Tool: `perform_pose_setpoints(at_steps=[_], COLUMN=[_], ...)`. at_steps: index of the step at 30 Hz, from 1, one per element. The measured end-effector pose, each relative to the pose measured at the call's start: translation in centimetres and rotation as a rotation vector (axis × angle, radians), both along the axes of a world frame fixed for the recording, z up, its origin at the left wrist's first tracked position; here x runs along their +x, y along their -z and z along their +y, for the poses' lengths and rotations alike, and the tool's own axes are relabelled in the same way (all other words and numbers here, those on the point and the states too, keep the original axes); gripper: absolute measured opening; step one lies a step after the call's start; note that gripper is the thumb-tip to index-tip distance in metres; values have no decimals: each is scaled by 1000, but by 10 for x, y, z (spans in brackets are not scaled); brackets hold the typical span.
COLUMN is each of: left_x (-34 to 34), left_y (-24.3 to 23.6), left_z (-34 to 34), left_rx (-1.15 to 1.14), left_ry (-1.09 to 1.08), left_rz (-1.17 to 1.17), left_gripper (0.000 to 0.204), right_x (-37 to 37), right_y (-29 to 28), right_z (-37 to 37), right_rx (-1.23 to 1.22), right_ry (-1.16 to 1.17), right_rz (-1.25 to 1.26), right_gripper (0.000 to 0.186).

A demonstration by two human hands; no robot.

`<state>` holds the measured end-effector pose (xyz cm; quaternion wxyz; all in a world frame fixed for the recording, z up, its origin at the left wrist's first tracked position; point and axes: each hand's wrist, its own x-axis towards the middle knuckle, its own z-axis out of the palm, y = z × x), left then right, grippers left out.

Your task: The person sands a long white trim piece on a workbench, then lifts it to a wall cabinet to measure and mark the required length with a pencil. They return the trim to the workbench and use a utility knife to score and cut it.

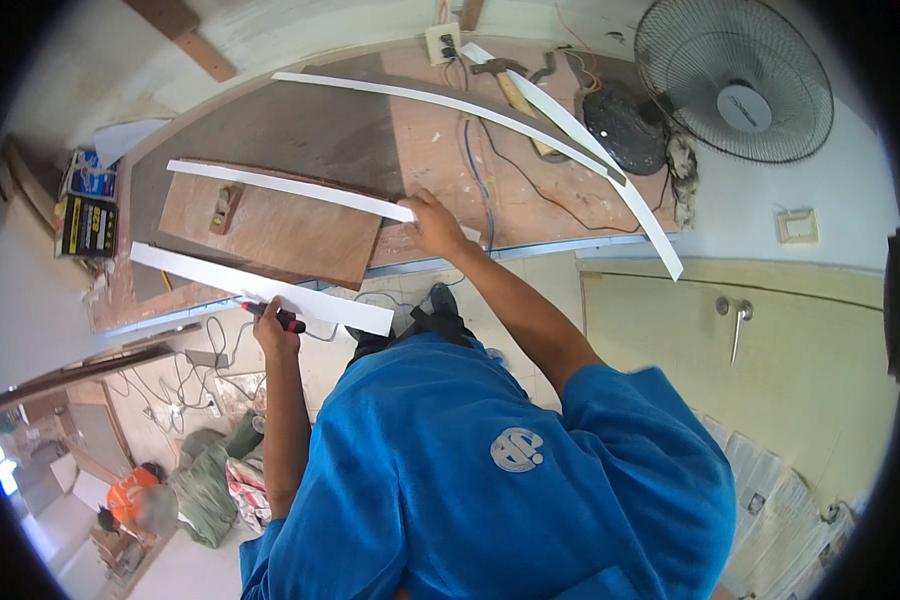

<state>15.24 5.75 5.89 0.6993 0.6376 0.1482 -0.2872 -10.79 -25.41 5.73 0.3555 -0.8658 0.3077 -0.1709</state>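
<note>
My right hand is closed on the right end of a narrow white strip, which lies along the far edge of a brown board on the workbench. At the near edge of the bench, my left hand is wrapped round a red-and-black handled tool; its exact kind is hard to make out. A wider white strip passes just beyond that hand, its right end jutting past the bench edge. On the brown board rests a small wooden hand plane.
Farther back lie a long curved white strip, another white strip and a hammer. A fan stands at the back right. Cables trail over the floor. Boxes stand at the bench's left end.
</note>
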Motion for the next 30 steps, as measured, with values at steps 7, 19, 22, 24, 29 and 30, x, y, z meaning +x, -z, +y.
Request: perform_pose_setpoints(at_steps=[7, 19, 22, 24, 29, 30], left_x=[1, 9, 6, 7, 13, 11], left_y=[3, 12, 1, 2, 8, 10], left_z=[0, 2, -13, -11, -16, -17], left_rx=[-10, -69, -58, -87, -161, -179], left_ry=[32, 29, 40, 4, 29, -8], left_rz=[-9, 65, 102, 99, 63, 68], left_gripper=[19, 22, 25, 29, 32, 29], right_x=[-45, 38, 74, 102, 137, 145], right_y=[-34, -37, 10, -1, -17, -31], right_z=[-87, -31, -16, 6, 31, 41], right_rx=[-105, -117, 26, 151, -98, -229], right_ry=[91, 119, 48, 23, 40, 34], right_rz=[-98, 19, 52, 188, 400, 435], right_gripper=[51, 67, 88, 96, 94, 92])
